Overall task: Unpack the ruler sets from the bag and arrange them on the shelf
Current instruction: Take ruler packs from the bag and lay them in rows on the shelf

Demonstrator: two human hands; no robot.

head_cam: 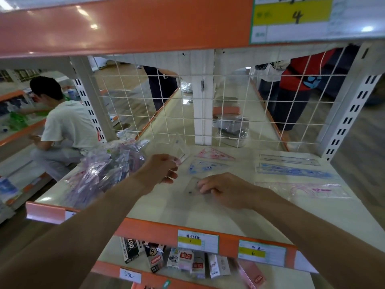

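Shop shelf [208,213], bag [104,170] of ruler sets at its left end; arranging under way.
Right of bag: rulers [291,170] farthest; left hand [164,167] pinches clear triangle [181,149] aloft; right hand [225,190] presses second triangle [193,186] flat with loose fingertips. Next, probably: lay held piece alongside.

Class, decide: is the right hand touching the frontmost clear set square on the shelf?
Touching. The head view shows the right hand resting its fingers on the set square, with no gap between them.

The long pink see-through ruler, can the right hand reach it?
Probably yes: the right hand rests close beside the long pink see-through ruler, only bare shelf between them, nothing blocking.
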